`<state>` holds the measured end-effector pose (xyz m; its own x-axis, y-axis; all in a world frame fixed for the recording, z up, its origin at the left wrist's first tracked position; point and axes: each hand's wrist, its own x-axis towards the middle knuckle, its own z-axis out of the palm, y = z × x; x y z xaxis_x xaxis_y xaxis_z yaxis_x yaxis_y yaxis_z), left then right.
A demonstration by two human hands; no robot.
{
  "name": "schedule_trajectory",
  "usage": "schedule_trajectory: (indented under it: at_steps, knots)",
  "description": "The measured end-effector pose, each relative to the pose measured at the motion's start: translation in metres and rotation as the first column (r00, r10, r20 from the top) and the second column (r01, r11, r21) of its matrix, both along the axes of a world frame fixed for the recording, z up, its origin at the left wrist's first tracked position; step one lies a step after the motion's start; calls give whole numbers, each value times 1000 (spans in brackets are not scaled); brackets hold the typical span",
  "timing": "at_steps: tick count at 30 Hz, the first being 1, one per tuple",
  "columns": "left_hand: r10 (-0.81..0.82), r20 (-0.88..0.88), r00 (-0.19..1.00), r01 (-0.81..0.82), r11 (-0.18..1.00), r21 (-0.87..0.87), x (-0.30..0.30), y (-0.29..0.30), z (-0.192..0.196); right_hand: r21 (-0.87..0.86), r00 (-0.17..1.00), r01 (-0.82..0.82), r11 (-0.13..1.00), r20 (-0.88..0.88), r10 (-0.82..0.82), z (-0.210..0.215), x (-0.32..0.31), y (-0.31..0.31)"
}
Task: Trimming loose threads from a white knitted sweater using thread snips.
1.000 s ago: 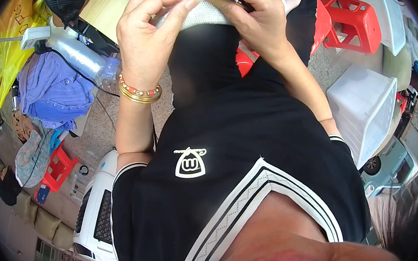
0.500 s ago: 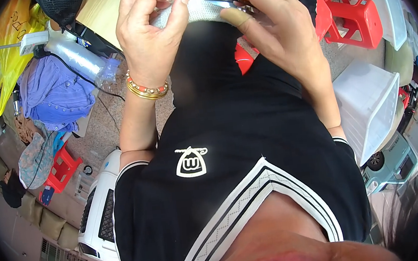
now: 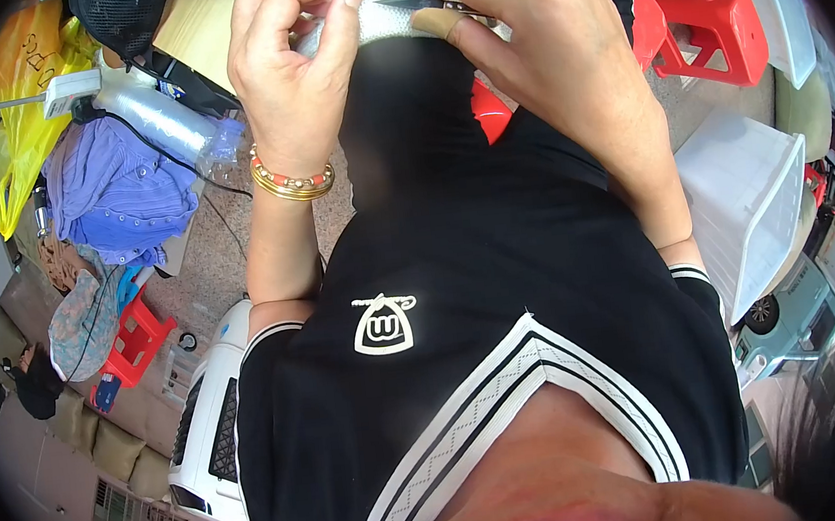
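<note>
At the top edge of the head view lies a white knitted fabric (image 3: 389, 17). My left hand (image 3: 294, 71), with bracelets at its wrist, pinches the edge of the fabric between thumb and forefinger. In my right hand (image 3: 558, 46) are small dark metal thread snips (image 3: 405, 3), gripped between the fingers and a thumb with a tan cover. Their blades point left, over the fabric and close to my left fingertips. Whether the blades touch the cloth I cannot make out. The upper part of both hands' work is cut off by the frame.
Light wooden tabletop (image 3: 199, 30) at upper left. Beside it are purple clothing (image 3: 119, 189), a yellow plastic bag (image 3: 20, 148) and a white plug block (image 3: 71, 91) with black cable. Right: a red stool (image 3: 712, 26) and a translucent plastic bin (image 3: 744, 209).
Both hands sit slightly higher in the view. The snips have shifted a little left and up, nearer my left fingertips. Their blades now show less clearly.
</note>
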<state>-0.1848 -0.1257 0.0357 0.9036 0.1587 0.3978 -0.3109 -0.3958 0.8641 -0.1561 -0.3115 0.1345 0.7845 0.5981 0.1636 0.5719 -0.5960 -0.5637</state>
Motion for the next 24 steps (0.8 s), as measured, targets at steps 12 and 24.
schedule_trajectory:
  at_steps: [12,24]
  knots:
    - [-9,20,1000,8,999,42,2,-2,-1,175,956,-29,984,291,-23,-34,8,5]
    - [54,13,998,-53,998,-45,-1,-5,-4,0,986,39,999,164,-38,-14,0,13]
